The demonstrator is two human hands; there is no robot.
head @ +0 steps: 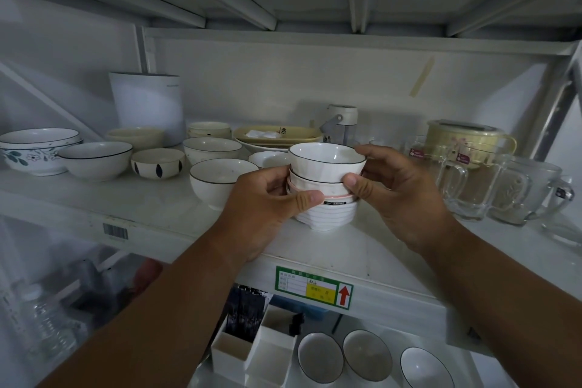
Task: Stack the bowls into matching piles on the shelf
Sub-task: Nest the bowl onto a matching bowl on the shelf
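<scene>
Stockroom: labelled shelf [315, 261], barcode [115, 231].

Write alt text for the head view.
Both hands, left hand and right hand, grip a stack of small bowls on a white shelf, with loose bowls to its left and glass mugs to its right.

The shelf's front edge [378, 274] carries a barcode sticker [115, 231] and a green-bordered label [313, 287] with a red up-arrow; its characters are illegible.

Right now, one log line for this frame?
left hand: grips bowl stack | right hand: grips stack | stack: on shelf | piles: unfinished
</scene>
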